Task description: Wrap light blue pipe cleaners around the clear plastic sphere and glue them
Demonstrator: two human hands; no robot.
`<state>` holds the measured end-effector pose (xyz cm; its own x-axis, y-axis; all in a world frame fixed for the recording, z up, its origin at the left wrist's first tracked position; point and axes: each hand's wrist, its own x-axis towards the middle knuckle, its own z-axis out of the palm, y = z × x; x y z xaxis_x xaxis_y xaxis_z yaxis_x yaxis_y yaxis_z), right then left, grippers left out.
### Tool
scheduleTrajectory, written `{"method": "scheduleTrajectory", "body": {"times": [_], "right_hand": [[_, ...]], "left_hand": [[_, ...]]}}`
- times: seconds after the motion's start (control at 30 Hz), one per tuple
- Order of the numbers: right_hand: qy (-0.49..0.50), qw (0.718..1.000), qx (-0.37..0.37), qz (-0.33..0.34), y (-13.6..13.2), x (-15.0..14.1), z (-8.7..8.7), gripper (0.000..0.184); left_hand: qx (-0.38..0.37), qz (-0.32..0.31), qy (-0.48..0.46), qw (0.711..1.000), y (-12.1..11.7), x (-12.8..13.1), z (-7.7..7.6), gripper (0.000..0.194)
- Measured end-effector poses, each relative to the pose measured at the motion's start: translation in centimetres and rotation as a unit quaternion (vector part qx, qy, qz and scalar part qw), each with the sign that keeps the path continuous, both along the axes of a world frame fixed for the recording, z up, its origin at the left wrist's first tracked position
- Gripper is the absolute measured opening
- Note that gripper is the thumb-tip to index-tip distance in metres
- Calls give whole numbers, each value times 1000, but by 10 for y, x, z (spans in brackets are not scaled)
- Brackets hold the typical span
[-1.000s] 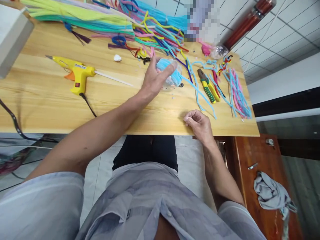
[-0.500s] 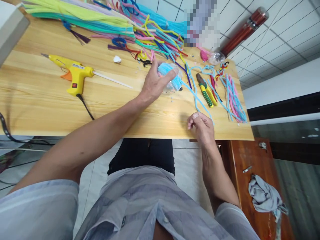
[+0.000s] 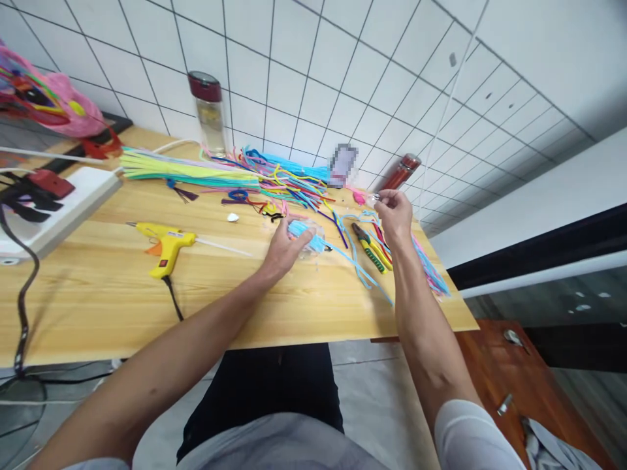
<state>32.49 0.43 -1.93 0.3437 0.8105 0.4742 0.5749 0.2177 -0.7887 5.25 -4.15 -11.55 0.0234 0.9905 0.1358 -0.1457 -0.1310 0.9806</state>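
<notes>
My left hand (image 3: 287,248) is closed around a bundle of light blue pipe cleaners (image 3: 307,235) over a clear plastic piece, held just above the table. Loose blue strands trail from it to the right. My right hand (image 3: 396,212) is raised at the far right of the table, its thumb and fingers pinched together beside a small clear plastic thing (image 3: 373,200). What sits between those fingertips is too small to make out. Pliers with green and yellow handles (image 3: 373,251) lie between my hands, nearer the right one.
A yellow glue gun (image 3: 169,249) with a white stick lies at left. Piled pipe cleaners (image 3: 196,168) run along the back, near a clear bottle (image 3: 209,121) and a red flask (image 3: 401,171). A power strip (image 3: 93,196) occupies the left end; pink and blue strips (image 3: 431,271) lie right.
My right hand has gone from the table's front edge to the back right, leaving the blue strands. The left still holds the blue bundle. The view has tilted up, showing more wall.
</notes>
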Motion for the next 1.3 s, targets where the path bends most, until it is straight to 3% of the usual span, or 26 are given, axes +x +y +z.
{"method": "scheduleTrajectory", "body": {"times": [0.23, 0.37, 0.5, 0.67, 1.3], "right_hand": [[-7, 979, -99, 175, -77, -51, -31, 30], [-110, 971, -45, 209, -98, -72, -35, 25], [-200, 955, 57, 212, -99, -81, -43, 13], [-230, 939, 145, 210, -93, -85, -58, 18], [-292, 923, 160, 190, -103, -90, -76, 37]], "left_hand": [[-20, -13, -21, 999, 2, -1, 2, 55], [-14, -22, -21, 999, 1, -3, 4, 55], [-17, -11, -22, 1000, 1, -6, 6, 58], [-32, -14, -28, 999, 2, -6, 6, 62], [-72, -14, -46, 996, -4, -3, -1, 63]]}}
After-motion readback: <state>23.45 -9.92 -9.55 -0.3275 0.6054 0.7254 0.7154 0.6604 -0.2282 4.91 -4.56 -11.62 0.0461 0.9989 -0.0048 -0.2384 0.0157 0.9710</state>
